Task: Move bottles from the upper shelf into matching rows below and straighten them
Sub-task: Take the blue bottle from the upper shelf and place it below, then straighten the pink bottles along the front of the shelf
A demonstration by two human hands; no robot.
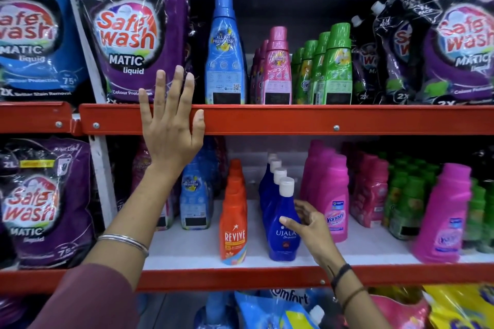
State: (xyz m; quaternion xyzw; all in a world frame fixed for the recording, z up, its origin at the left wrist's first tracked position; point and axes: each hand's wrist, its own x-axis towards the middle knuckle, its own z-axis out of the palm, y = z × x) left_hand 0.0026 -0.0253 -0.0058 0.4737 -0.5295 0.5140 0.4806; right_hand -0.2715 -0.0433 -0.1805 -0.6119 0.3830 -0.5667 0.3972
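Observation:
On the upper shelf (pixel 347 119) stand a tall blue bottle (pixel 225 53), a row of pink bottles (pixel 276 69) and a row of green bottles (pixel 335 67). Below, the front dark blue Ujala bottle (pixel 280 227) with a white cap heads a row, beside a row of orange Revive bottles (pixel 233 222). My right hand (pixel 310 227) wraps thumb and fingers around the Ujala bottle's right side. My left hand (pixel 171 120) lies flat with spread fingers against the red shelf edge, holding nothing. A light blue bottle row (pixel 193 195) sits partly behind my left forearm.
Purple and blue Safewash pouches (pixel 131 32) fill the left of both shelves, with black pouches (pixel 401 43) at upper right. Pink Vanish bottles (pixel 334 195), small pink and green bottles (pixel 401 195) and a front pink bottle (pixel 443 214) crowd the lower right. More pouches (pixel 280 310) lie beneath.

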